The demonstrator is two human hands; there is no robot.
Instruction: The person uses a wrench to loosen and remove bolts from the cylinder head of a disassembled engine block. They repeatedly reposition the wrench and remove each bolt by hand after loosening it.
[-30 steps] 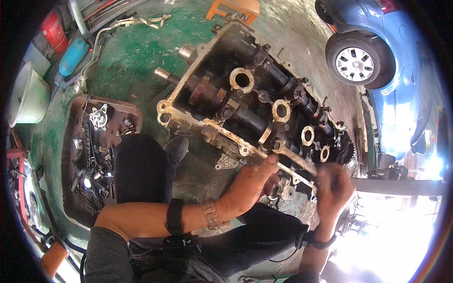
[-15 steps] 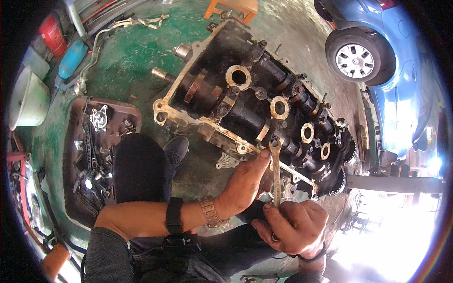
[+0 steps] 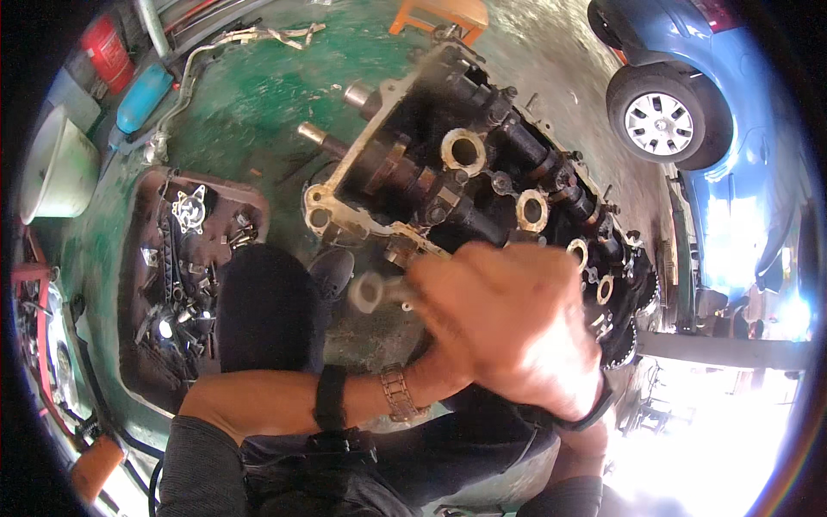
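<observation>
A dark, oily engine cylinder head (image 3: 340, 191) with pale gasket edges lies tilted in front of me, its camshafts exposed. My right hand (image 3: 517, 314) is closed, knuckles up, over its near edge. From the left side of that fist sticks out the blurred ring end of a combination wrench (image 3: 389, 289); the rest of the tool is covered. My left hand (image 3: 441, 360), below a wrist with a metal watch (image 3: 397, 395), reaches in underneath the right hand. Its fingers are hidden there, so what they hold or touch does not show.
Left of my knee stands a brown tray (image 3: 250, 185) of loose bolts and metal parts. A white bucket (image 3: 65, 172), blue bottle (image 3: 145, 96) and red cylinder (image 3: 107, 56) line the left. An orange stool (image 3: 413, 17) stands behind, a blue car (image 3: 745, 95) at far right.
The right hand has moved up and left, over the left hand. The wrench has swung from standing nearly upright in view to pointing left. The whole view has shifted slightly.
</observation>
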